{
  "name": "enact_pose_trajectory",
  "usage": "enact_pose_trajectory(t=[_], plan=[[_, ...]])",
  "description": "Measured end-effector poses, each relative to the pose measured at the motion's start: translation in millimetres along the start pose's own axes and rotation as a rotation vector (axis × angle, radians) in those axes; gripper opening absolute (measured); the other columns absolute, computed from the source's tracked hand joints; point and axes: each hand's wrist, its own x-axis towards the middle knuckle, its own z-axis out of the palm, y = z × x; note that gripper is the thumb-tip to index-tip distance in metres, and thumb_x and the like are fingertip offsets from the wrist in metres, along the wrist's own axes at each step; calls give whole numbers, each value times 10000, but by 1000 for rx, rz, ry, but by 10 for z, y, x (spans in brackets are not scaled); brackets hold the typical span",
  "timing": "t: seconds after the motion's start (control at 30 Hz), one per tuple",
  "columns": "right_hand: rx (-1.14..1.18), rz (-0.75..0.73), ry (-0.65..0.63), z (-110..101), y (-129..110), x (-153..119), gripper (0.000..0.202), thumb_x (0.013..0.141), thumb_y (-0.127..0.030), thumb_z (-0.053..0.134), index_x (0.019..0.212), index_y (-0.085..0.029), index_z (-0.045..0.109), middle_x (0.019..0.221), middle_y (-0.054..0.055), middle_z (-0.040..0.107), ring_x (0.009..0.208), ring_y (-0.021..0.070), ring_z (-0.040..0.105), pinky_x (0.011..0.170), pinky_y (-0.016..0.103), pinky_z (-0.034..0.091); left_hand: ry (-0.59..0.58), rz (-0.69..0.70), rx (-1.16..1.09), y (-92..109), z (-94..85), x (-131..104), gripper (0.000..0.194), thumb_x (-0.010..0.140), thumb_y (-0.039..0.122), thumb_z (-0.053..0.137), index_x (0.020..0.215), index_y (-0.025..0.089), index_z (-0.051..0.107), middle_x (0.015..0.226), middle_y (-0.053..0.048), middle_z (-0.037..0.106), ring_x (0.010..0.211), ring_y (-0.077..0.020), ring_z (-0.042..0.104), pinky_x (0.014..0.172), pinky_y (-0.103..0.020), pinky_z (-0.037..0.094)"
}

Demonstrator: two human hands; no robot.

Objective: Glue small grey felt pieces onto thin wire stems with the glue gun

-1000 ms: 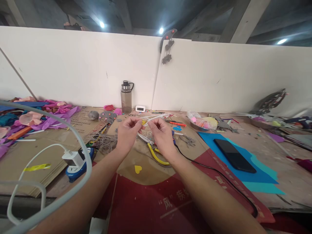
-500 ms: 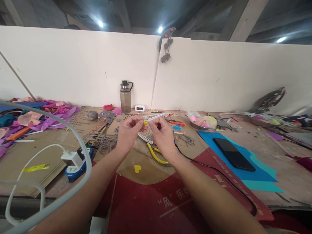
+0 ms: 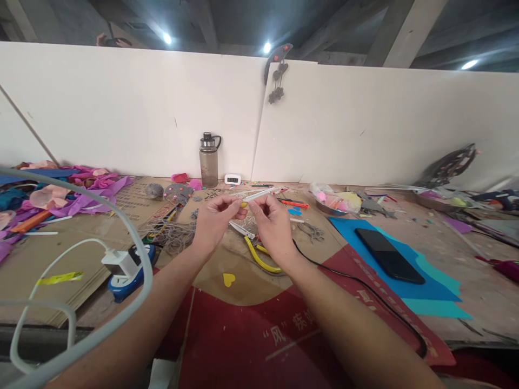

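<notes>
Yellow bit (image 3: 242, 204) pinched between left hand (image 3: 214, 220) and right hand (image 3: 274, 223), fingertips closed on it, above pliers (image 3: 259, 255).

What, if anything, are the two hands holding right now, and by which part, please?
Both the left hand and the right hand pinch a small yellow piece between their fingertips; the exact spot is too small to tell.

Two hands, left (image 3: 214, 224) and right (image 3: 274, 227), meet at the bench's centre. One water bottle (image 3: 208, 160) stands at 12 o'clock beside one small digital clock (image 3: 232, 179). One black phone (image 3: 389, 255) lies at 3 o'clock, one yellow-handled pliers (image 3: 259, 256) and one yellow heart cutout (image 3: 229, 280) toward 6 o'clock.
</notes>
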Motion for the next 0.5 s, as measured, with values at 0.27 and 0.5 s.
enact_pose_trajectory(t=[0.27, 0.5], plan=[[-28, -24, -19, -12, -44, -19, 154, 865, -291, 536, 742, -199, 550, 676, -29, 549, 634, 122, 468, 633, 266, 378, 11, 3, 4, 6, 13, -3, 217, 705, 351, 733, 755, 150, 667, 649, -10, 686, 581, -115, 642, 641, -259, 543], [-26, -11, 1, -8, -30, -18, 151, 862, -307, 542, 760, -198, 558, 682, -28, 543, 631, 120, 462, 631, 265, 380, -1, 10, 11, 3, 16, -8, 218, 717, 362, 716, 756, 158, 653, 629, 3, 665, 567, -112, 628, 621, -256, 528]])
